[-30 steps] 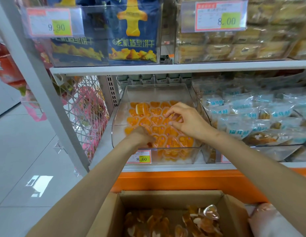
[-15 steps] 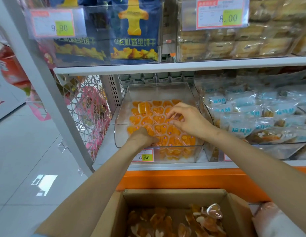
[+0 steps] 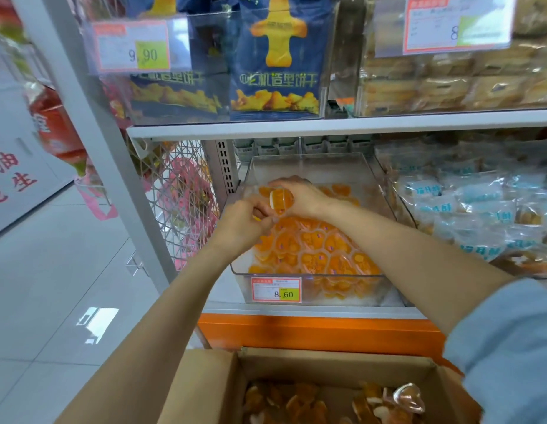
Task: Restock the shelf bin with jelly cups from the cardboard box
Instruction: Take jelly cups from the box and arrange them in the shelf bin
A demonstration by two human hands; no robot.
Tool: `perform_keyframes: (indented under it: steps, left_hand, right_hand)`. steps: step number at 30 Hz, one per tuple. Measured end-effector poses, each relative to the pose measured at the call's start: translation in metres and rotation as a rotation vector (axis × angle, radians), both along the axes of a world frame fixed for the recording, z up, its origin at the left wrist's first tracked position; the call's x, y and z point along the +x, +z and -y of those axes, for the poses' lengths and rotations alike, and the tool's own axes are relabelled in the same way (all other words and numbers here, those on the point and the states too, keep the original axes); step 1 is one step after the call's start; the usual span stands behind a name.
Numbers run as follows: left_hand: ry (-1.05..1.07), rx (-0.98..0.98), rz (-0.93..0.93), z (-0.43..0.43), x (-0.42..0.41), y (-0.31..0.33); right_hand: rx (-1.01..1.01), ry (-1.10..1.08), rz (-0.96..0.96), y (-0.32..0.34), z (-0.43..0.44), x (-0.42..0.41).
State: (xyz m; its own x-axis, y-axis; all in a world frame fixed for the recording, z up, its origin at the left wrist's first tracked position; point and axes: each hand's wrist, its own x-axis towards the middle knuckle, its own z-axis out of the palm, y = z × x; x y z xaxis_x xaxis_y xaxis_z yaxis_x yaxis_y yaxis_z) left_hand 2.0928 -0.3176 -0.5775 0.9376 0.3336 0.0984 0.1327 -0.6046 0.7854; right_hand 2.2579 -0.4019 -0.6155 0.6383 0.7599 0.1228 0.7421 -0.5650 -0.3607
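Single head-worn wide-angle view, facing forward and down at shelving from close range. Clear shelf bin (image 3: 315, 166) near frame centre, about arm's reach; open cardboard box (image 3: 333, 362) directly below at bottom edge. Upper shelf cropped at top; floor at left.

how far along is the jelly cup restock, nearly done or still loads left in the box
Partly done. The clear shelf bin already holds a tidy layer of orange jelly cups across its front and middle. In hand: the right hand holds one jelly cup on edge at the back left, with the left hand beside it. Left: the cardboard box below holds a scattered layer of cups.
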Motion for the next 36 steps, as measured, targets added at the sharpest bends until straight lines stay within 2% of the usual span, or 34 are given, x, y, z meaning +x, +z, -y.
perform_keyframes:
  steps: [5, 10, 16, 20, 25, 31, 36]
  left_hand:
    - [-0.004, -0.045, 0.049, -0.008, -0.002, 0.0]
    - [0.087, -0.033, 0.126, -0.007, 0.003, -0.003]
    - [-0.039, -0.378, 0.018, 0.019, 0.004, 0.0]
    - [-0.056, -0.497, 0.003, 0.02, 0.001, -0.001]
    - [-0.094, -0.477, 0.022, 0.02, -0.002, 0.0]
    - [-0.025, -0.324, 0.118, 0.012, 0.0, 0.011]
    - [-0.073, -0.297, -0.01, 0.007, -0.004, 0.014]
  right_hand:
    - [0.008, -0.05, 0.067, -0.005, -0.002, 0.002]
    - [0.252, 0.031, -0.081, 0.032, 0.034, -0.035]
    - [0.309, 0.087, -0.156, 0.048, 0.072, -0.079]
    - [0.467, 0.074, -0.345, 0.044, 0.086, -0.076]
    - [0.545, 0.003, -0.457, 0.047, 0.09, -0.078]
    - [0.619, -0.127, -0.615, 0.047, 0.084, -0.078]
    - [0.576, -0.148, -0.777, 0.04, 0.079, -0.079]
